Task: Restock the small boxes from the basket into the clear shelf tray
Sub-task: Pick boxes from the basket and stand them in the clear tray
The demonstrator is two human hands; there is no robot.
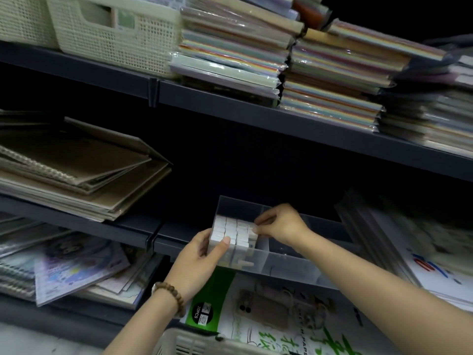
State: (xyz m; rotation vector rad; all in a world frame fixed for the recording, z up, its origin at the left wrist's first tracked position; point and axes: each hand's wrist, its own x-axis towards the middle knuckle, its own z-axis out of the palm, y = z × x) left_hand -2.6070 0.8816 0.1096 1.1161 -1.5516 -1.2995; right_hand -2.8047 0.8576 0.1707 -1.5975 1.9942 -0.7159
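Observation:
A clear shelf tray (pixel 289 262) with dividers sits on the middle shelf. Its left compartment holds several small white boxes (pixel 231 230) packed in rows. My left hand (pixel 198 260) clasps the tray's front left corner from outside, thumb resting on the boxes. My right hand (pixel 279 224) reaches in from the right and pinches one small white box (pixel 252 230) at the right end of the rows. A cream mesh basket (pixel 202 343) shows its rim at the bottom edge, below my forearms; its contents are hidden.
Kraft notebooks (pixel 76 167) are stacked left of the tray. Wrapped coloured paper packs (pixel 307 65) and cream baskets (pixel 112 29) fill the upper shelf. A green sketch-paper pack (pixel 256 311) lies under the tray, with folders (pixel 409 247) to its right.

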